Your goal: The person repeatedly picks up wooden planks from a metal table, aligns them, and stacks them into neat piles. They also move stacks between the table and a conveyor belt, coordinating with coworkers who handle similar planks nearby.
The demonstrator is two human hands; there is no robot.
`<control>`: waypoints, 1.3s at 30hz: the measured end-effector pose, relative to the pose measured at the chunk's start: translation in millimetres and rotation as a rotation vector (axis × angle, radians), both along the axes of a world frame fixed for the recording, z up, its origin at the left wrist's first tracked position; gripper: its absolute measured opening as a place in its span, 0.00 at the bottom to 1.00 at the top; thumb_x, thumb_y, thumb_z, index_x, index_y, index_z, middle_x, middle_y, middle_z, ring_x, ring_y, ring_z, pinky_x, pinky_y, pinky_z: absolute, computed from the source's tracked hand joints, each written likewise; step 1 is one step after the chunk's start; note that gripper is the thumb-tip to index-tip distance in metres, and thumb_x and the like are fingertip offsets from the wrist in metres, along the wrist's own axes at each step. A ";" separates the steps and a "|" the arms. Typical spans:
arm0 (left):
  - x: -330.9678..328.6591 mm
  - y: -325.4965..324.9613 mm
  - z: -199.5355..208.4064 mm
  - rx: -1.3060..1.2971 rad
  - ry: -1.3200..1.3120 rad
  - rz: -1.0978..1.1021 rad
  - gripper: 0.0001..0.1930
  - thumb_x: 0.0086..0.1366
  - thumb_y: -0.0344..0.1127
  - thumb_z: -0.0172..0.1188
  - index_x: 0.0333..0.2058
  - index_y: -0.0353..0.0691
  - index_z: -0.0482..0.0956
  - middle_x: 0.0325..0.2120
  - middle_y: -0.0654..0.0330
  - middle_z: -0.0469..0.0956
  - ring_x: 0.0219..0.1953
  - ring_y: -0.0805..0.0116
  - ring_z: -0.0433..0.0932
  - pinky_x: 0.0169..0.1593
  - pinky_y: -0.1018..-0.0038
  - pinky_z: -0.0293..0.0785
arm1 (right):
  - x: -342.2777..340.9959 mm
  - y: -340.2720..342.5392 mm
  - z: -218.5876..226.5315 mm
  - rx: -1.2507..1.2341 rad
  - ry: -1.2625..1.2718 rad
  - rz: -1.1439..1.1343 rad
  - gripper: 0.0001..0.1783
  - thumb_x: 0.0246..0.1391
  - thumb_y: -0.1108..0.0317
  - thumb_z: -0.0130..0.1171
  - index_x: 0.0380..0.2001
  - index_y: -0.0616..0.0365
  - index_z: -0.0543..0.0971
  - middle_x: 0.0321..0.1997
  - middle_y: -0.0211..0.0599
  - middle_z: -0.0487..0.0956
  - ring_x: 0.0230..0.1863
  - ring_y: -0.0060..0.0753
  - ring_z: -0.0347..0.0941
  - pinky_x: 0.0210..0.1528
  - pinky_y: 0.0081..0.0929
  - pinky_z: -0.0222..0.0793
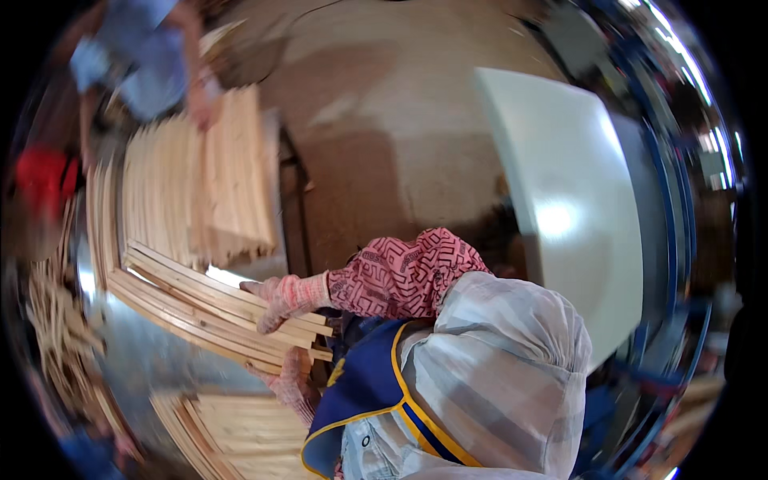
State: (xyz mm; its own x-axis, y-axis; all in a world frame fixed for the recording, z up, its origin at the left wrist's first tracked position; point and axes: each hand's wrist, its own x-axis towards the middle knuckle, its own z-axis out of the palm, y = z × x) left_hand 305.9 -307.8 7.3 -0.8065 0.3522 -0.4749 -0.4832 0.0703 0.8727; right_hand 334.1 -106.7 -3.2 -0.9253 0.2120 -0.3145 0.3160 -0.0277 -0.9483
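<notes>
Wooden slats, long, thin and pale, lie in a bundle across your front, low on the left side of the view. They look smooth and flat, with straight edges that seem to bend only near the rim of the view. Your right hand, in a pink knitted glove, lies on top of the near end of the bundle with its fingers curled down over it. Your left hand, in the same kind of glove, holds the bundle from below. So your two hands clamp the slats between them, one above and one under.

Your pink patterned sleeve and soft grey jacket fill the near middle and hide what is under them. A blue apron with yellow trim hangs just beside the slats.

Farther left, more stacked slats stand on a table, and another person in blue touches them. Another flat pile of slats lies near you, below your hands. A big white smooth board stands on the right.
</notes>
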 end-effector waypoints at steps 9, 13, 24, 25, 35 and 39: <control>-55.8 50.0 49.2 0.402 -0.072 -0.856 0.60 0.43 0.24 0.75 0.68 0.53 0.41 0.58 0.53 0.64 0.56 0.59 0.69 0.58 0.62 0.72 | 73.5 -37.4 88.4 0.108 0.065 -0.784 0.64 0.37 0.55 0.72 0.70 0.61 0.44 0.59 0.54 0.71 0.62 0.41 0.67 0.62 0.30 0.63; -16.1 107.4 54.1 0.385 0.082 -1.167 0.57 0.44 0.24 0.74 0.67 0.52 0.43 0.56 0.54 0.67 0.54 0.59 0.73 0.55 0.62 0.76 | 133.9 -31.2 83.2 0.113 -0.052 -1.080 0.60 0.39 0.60 0.71 0.70 0.59 0.45 0.58 0.51 0.72 0.61 0.39 0.67 0.62 0.29 0.62; 233.4 231.7 57.3 0.284 -0.262 -1.546 0.59 0.51 0.27 0.71 0.66 0.49 0.30 0.50 0.53 0.70 0.46 0.62 0.76 0.45 0.68 0.79 | 397.7 39.6 93.6 -0.102 0.035 -1.311 0.43 0.49 0.68 0.66 0.67 0.55 0.58 0.50 0.43 0.77 0.52 0.34 0.73 0.56 0.30 0.69; 251.2 240.6 55.2 0.270 -0.250 -1.590 0.59 0.51 0.28 0.72 0.66 0.49 0.28 0.49 0.52 0.69 0.46 0.62 0.76 0.44 0.69 0.79 | 417.2 50.0 94.0 -0.009 -0.236 -1.288 0.42 0.49 0.67 0.66 0.66 0.55 0.59 0.50 0.43 0.78 0.52 0.34 0.72 0.56 0.30 0.69; 295.7 261.2 104.6 -0.226 0.232 -2.191 0.61 0.53 0.63 0.64 0.67 0.42 0.27 0.32 0.53 0.76 0.30 0.63 0.77 0.34 0.69 0.75 | 497.1 91.1 116.3 0.612 -1.085 -0.771 0.34 0.53 0.42 0.57 0.59 0.47 0.71 0.53 0.43 0.77 0.54 0.41 0.73 0.57 0.34 0.67; 284.2 256.1 96.4 -0.126 -0.036 -2.110 0.59 0.54 0.61 0.63 0.68 0.41 0.31 0.33 0.49 0.79 0.34 0.61 0.81 0.35 0.67 0.77 | 504.8 103.1 108.7 0.744 -0.887 -0.791 0.29 0.55 0.44 0.58 0.53 0.51 0.75 0.53 0.43 0.76 0.51 0.43 0.74 0.53 0.34 0.69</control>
State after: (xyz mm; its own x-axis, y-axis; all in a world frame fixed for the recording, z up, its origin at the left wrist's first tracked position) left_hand 590.2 -51.7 103.7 0.6784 0.4693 -0.5653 0.3734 0.4425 0.8154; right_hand 838.9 -3.5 105.6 -0.0387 0.9504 -0.3088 0.9469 -0.0638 -0.3151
